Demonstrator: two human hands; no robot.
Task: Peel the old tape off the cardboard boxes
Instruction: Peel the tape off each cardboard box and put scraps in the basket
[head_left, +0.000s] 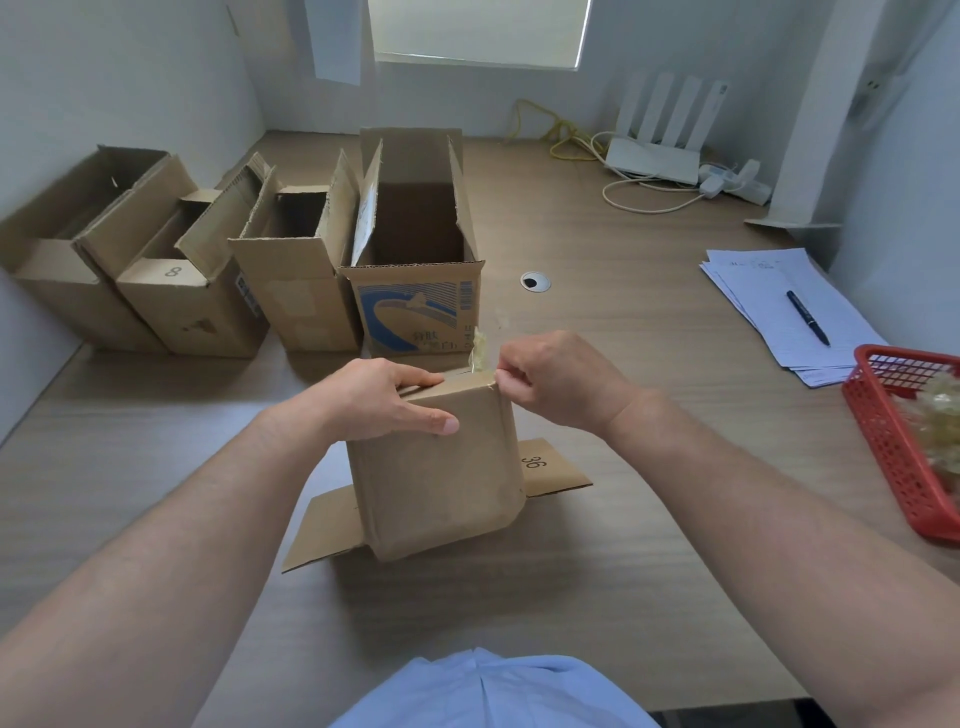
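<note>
A small brown cardboard box (441, 478) stands on the wooden table in front of me, with its flaps spread out on the tabletop. My left hand (384, 400) grips the box's top left edge, thumb lying across the near face. At the top right corner my right hand (556, 382) pinches a strip of yellowish old tape (480, 351). The strip rises from that corner, partly lifted off the cardboard.
Several open cardboard boxes (291, 260) stand in a row at the back left, one with blue print (415, 312). A red plastic basket (893, 452) holding crumpled tape sits at the right edge. Papers with a pen (808, 317) and a router with cables (654, 156) lie at the back right.
</note>
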